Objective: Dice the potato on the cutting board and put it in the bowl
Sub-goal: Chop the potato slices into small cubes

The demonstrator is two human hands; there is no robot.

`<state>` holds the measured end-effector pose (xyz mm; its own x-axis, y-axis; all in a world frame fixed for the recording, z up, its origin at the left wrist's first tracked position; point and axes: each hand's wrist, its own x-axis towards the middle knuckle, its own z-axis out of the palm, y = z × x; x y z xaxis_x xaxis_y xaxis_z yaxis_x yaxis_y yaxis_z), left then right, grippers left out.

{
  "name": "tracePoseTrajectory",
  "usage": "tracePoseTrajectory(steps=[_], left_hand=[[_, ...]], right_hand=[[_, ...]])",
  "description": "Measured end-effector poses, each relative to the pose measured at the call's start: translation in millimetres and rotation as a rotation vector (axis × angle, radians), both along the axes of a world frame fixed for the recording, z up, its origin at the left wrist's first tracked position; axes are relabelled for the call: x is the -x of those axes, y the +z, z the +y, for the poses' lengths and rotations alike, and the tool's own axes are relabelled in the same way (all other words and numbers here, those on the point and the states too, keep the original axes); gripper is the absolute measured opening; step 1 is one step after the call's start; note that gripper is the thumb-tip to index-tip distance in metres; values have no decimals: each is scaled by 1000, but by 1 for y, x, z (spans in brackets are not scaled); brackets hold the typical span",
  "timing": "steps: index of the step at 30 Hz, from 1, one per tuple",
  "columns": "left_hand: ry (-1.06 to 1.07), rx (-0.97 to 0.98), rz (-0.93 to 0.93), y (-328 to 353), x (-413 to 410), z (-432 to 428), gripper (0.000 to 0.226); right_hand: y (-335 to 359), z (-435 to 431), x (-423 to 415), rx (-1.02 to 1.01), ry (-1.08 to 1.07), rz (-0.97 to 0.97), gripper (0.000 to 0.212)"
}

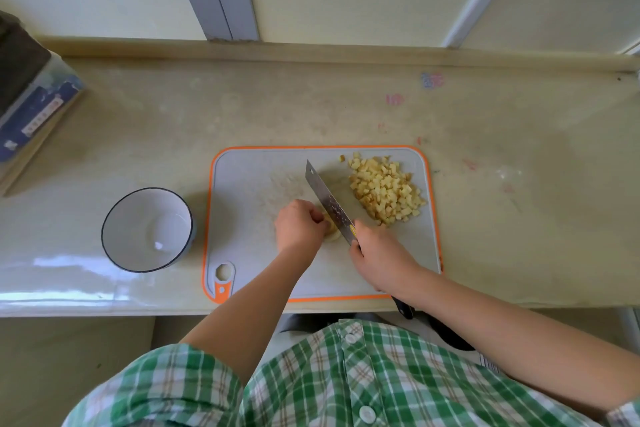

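Head cam: L grip [299, 225] curled on pale potato chunk [333, 235]; R grip [381, 256] clasps flat steel cleaver [329, 201].

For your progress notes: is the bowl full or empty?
Empty: the bowl shows only its white inside; the diced potato lies piled on the cutting board.

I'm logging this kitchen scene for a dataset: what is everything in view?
cutting board: one, grey with orange rim, centre
diced potato: one pile, yellow, board's right part
knife: one, steel blade, across the board's middle
potato piece: one, pale, left of the blade
bowl: one, white with dark rim, left of board
counter: one, beige, under everything
box: one, blue and white, far left
shirt: one, green plaid, bottom
left hand: one, holds the potato piece
right hand: one, grips the knife
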<state>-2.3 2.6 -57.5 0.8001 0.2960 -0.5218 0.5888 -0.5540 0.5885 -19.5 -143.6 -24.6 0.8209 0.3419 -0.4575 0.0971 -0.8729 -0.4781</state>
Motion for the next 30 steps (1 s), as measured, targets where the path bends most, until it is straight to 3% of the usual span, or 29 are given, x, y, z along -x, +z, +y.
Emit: tracePoseTrajectory(steps=[16,24,30], left_hand=[[-6,19,16,6,-4,-1,6],[59,45,-8,5,5,0,11],[100,27,23,4,11,1,5]], right_hand=[[-17,-2,5,-74,-45,-62,10],[-4,-12,-7,-223,-184,71,14],[13,-14,-9,-175,-81,38,16]])
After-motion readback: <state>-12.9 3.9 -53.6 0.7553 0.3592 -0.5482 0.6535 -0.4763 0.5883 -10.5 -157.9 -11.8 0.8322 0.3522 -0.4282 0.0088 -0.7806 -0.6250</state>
